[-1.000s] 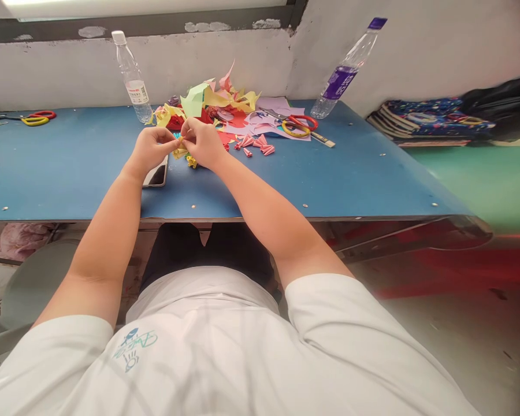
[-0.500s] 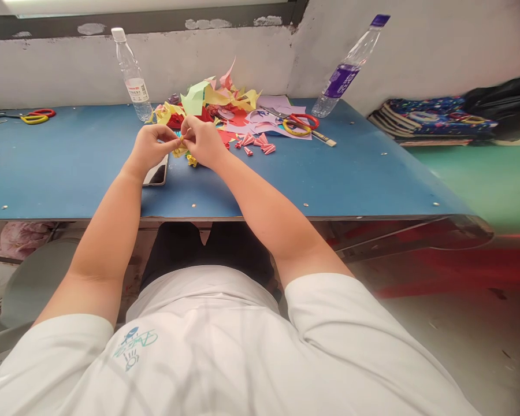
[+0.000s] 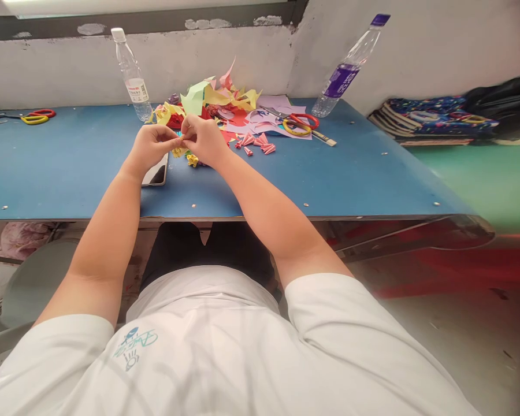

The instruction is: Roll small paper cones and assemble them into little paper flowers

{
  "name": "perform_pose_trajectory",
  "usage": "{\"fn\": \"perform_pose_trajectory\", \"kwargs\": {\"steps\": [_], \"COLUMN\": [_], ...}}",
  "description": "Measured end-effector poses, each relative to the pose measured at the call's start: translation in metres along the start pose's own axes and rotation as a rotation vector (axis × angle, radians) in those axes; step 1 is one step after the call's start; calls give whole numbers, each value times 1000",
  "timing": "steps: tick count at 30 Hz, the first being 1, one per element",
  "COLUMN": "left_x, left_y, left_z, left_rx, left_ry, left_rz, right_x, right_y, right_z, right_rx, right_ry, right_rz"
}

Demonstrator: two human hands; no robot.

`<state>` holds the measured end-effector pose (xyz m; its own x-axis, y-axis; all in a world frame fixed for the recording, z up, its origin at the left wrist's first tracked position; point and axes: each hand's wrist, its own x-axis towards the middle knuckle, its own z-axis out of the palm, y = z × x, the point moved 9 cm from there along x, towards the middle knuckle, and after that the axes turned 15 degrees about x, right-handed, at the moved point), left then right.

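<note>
My left hand [image 3: 151, 145] and my right hand [image 3: 204, 140] meet above the blue table, thumbs and fingers pinched together at the tips. Between them is a small piece of yellow paper, nearly all hidden by the fingers. Just below the fingertips lie small folded yellow paper pieces [image 3: 193, 160]. A phone [image 3: 156, 174] lies partly under my left hand. Right of my right hand, several small pink rolled paper cones [image 3: 259, 141] lie on the table. Behind both hands rises a heap of crumpled coloured paper [image 3: 196, 99].
On the blue table [image 3: 69, 167] stand a white-capped bottle [image 3: 134, 84] and a purple-labelled bottle [image 3: 342, 80]. Red-and-yellow-handled scissors [image 3: 301, 124] rest on purple paper beside a cutter-like strip [image 3: 324, 138]. More scissors [image 3: 37, 117] lie far left.
The fingertips have shifted slightly around the yellow paper, and less of it shows now. The hands stay in nearly the same place; everything else is still.
</note>
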<state>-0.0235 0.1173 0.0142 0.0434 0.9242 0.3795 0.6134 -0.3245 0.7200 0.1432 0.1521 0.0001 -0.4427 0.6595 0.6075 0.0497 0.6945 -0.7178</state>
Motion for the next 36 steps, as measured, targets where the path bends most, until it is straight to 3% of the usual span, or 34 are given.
{"fn": "perform_pose_trajectory", "kwargs": {"steps": [8,17,29,36], "left_x": [1,0,1,0], "left_y": [0,0,-1,3], "left_z": [3,0,7,7], "left_rx": [-32,29,70,52], "left_ry": [-16,11,-69,-45], "left_rz": [9,31,28,7], "right_x": [0,-4,-4,-1], "right_y": [-7,-9,-3,2], "right_z": [-5,-3,2,3], "right_rx": [22,49,-133,-166], "right_ry": [40,-45,-72,-63], "right_rz": [94,97,116,66]}}
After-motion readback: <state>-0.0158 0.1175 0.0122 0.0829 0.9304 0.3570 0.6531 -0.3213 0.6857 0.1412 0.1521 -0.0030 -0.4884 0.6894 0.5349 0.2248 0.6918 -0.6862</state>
